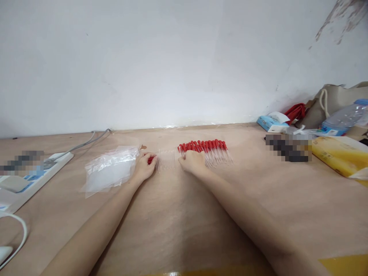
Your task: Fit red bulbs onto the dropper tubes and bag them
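Observation:
My left hand (145, 165) is closed, its fingers curled round a red rubber bulb (150, 160) that shows between thumb and forefinger. Just right of it lie several thin clear glass tubes (166, 159), side by side without bulbs. My right hand (192, 161) is closed in a pinch at the left end of a row of droppers (212, 147), apparently on the leftmost dropper (179, 149). Their red bulbs point to the wall and their clear tubes towards me. The palm and fingers hide part of the row.
Clear plastic bags (110, 168) lie left of my left hand. A white power strip (48, 178) with a grey cable is farther left. At the right are a blue tissue pack (272, 123), a plastic bottle (345, 119) and a yellow package (336, 157). The wall (172, 69) closes the back.

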A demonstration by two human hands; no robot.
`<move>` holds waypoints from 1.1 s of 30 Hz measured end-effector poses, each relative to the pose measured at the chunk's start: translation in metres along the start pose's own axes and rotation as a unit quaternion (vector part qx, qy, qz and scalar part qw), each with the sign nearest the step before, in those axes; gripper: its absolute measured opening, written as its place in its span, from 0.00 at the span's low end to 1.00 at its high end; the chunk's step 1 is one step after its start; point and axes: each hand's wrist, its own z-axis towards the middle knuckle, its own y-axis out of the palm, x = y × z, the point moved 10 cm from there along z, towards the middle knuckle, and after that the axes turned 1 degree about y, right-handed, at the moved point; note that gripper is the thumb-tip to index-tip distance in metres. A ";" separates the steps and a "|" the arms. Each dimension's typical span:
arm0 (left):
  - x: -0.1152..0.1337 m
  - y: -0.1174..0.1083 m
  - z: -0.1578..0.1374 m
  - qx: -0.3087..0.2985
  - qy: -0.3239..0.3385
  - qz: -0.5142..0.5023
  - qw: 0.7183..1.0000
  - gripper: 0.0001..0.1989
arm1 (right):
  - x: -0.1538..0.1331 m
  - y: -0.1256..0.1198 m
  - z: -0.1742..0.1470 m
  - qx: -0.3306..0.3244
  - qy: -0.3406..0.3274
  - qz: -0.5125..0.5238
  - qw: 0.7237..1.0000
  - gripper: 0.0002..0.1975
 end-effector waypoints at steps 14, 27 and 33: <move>0.006 0.003 0.006 0.029 -0.010 -0.074 0.997 0.13 | 0.066 -0.034 -0.068 0.141 -0.071 0.061 0.986 0.07; 0.016 -0.025 0.003 0.086 0.059 -0.088 0.991 0.11 | 0.079 -0.026 -0.073 0.171 -0.099 0.196 0.961 0.14; 0.051 -0.046 -0.038 0.106 0.185 -0.015 0.977 0.08 | 0.076 -0.028 -0.074 0.191 -0.125 0.162 0.960 0.16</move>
